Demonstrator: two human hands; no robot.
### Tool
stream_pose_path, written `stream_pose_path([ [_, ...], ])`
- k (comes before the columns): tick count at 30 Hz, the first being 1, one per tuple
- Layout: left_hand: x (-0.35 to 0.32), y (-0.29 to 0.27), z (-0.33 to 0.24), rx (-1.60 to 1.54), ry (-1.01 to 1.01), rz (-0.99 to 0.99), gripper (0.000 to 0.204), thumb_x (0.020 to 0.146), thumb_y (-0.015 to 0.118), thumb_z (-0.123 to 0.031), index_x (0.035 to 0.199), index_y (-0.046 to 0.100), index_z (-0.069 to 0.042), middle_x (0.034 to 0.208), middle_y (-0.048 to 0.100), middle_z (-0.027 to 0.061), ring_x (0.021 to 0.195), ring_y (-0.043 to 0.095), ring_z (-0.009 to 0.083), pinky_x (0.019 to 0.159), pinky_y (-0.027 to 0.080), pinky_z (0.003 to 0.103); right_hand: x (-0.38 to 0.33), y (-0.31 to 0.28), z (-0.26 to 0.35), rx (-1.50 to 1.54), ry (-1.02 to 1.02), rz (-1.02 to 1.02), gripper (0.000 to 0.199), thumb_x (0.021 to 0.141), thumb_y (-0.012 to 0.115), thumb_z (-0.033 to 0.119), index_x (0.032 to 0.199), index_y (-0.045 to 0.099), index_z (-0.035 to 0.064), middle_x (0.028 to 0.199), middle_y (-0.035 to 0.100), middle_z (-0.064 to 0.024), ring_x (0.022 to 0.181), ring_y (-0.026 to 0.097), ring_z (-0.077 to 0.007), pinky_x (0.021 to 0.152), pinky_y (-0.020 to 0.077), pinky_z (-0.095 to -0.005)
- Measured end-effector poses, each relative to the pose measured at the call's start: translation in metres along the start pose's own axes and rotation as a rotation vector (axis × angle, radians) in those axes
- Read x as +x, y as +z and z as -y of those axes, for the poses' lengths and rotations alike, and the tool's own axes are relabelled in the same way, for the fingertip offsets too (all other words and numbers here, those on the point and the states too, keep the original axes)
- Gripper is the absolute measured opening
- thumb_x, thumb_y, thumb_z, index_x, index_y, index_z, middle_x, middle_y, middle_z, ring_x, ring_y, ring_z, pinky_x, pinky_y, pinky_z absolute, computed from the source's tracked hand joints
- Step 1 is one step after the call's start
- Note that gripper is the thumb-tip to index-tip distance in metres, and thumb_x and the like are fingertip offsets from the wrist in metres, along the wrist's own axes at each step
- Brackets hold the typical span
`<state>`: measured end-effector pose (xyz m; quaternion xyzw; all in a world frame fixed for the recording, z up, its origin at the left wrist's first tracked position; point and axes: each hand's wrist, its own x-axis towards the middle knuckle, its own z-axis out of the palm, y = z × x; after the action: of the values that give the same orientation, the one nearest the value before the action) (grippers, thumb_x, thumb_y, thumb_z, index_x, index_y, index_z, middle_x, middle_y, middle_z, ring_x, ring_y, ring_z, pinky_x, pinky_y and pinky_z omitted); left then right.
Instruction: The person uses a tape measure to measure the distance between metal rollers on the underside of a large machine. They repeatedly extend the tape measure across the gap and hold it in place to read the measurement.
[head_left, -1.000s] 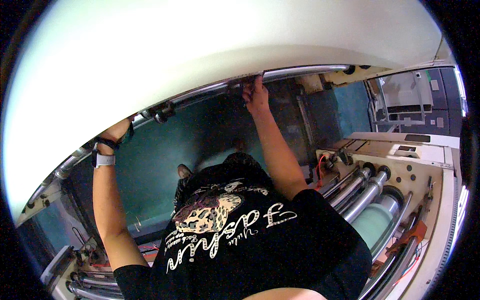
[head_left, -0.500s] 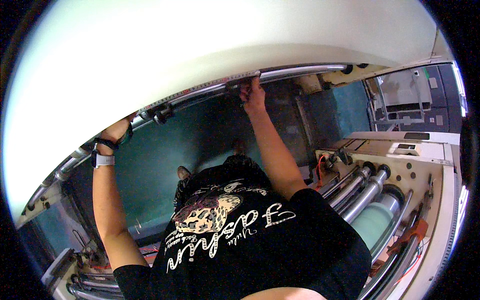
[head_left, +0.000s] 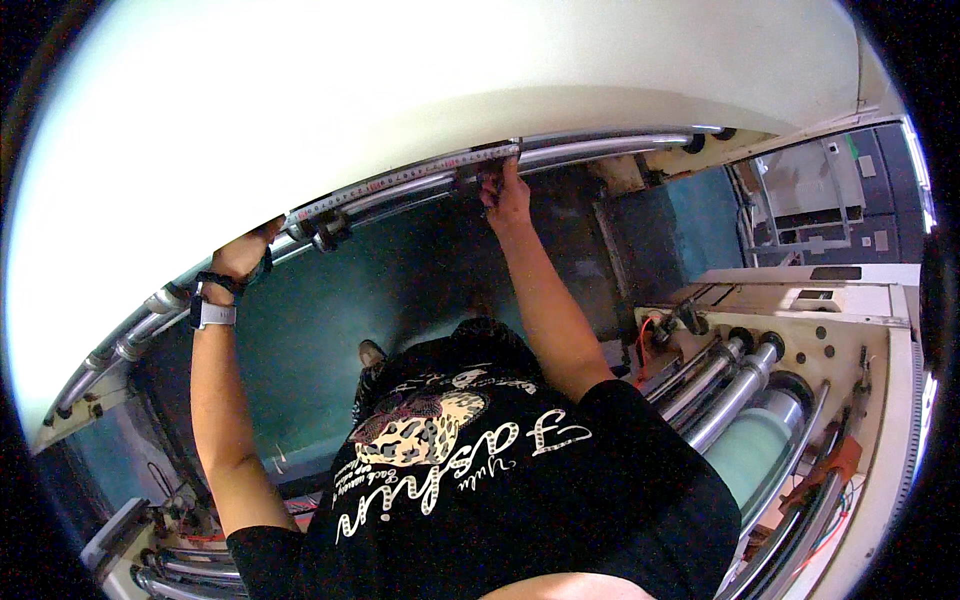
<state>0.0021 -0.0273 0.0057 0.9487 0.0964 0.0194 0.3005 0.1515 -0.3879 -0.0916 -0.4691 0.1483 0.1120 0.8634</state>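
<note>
We hold both hands up at the long metal roller bar [head_left: 420, 185] under the big white roll [head_left: 400, 90]; left hand [head_left: 243, 258] grips near a collar, right hand [head_left: 505, 195] pinches mid-bar; it looks rigid, heavy, slick; best held by its ends.

Bright glare above, dim teal shadows below, heavy fisheye bending.

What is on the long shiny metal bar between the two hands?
In the head view, between the left hand and right hand, the shiny metal bar carries a dark round clamp piece near the left hand; a ruler-like marked strip runs along it.
</note>
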Motion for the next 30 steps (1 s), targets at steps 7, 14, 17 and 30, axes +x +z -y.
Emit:
stream_pose_path([
  [7, 0.001, 0.005, 0.011, 0.003, 0.026, -0.012, 0.028, 0.076, 0.059, -0.027, 0.095, 0.06, -0.006, 0.086, 0.063, 0.0122, 0.079, 0.059, 0.0252, 0.071, 0.046, 0.033, -0.004, 0.001, 0.004, -0.052, 0.009, -0.012, 0.04, 0.08, 0.05, 0.049, 0.083, 0.051, 0.0085, 0.065, 0.049, -0.001, 0.054, 0.044, -0.0098, 0.041, 0.0315, -0.0212],
  [14, 0.0, 0.006, 0.012, 0.074, 0.13, -0.11, 0.03, 0.076, 0.06, -0.028, 0.096, 0.06, -0.006, 0.09, 0.062, 0.0126, 0.085, 0.058, 0.0275, 0.075, 0.045, 0.034, -0.01, 0.006, 0.009, -0.076, -0.002, -0.022, 0.042, 0.078, 0.053, 0.049, 0.085, 0.051, 0.0081, 0.064, 0.049, -0.0011, 0.052, 0.043, -0.0101, 0.041, 0.0321, -0.0212],
  [17, 0.001, 0.006, 0.015, 0.041, 0.094, -0.072, 0.029, 0.075, 0.06, -0.027, 0.095, 0.06, -0.006, 0.089, 0.062, 0.0123, 0.083, 0.058, 0.0274, 0.074, 0.045, 0.034, -0.008, 0.002, 0.016, -0.092, 0.062, -0.004, 0.034, 0.079, 0.056, 0.042, 0.086, 0.05, 0.0093, 0.063, 0.048, -0.0004, 0.052, 0.043, -0.0093, 0.041, 0.0311, -0.0201],
  [30, -0.002, 0.007, 0.009, 0.229, 0.268, -0.205, 0.027, 0.075, 0.06, -0.022, 0.097, 0.06, -0.006, 0.089, 0.062, 0.013, 0.08, 0.059, 0.0276, 0.072, 0.046, 0.035, 0.008, 0.006, 0.039, -0.54, -0.655, -0.053, 0.011, 0.08, 0.059, 0.015, 0.08, 0.048, 0.0103, 0.066, 0.046, 0.0047, 0.054, 0.039, -0.0035, 0.043, 0.03, -0.0181],
])
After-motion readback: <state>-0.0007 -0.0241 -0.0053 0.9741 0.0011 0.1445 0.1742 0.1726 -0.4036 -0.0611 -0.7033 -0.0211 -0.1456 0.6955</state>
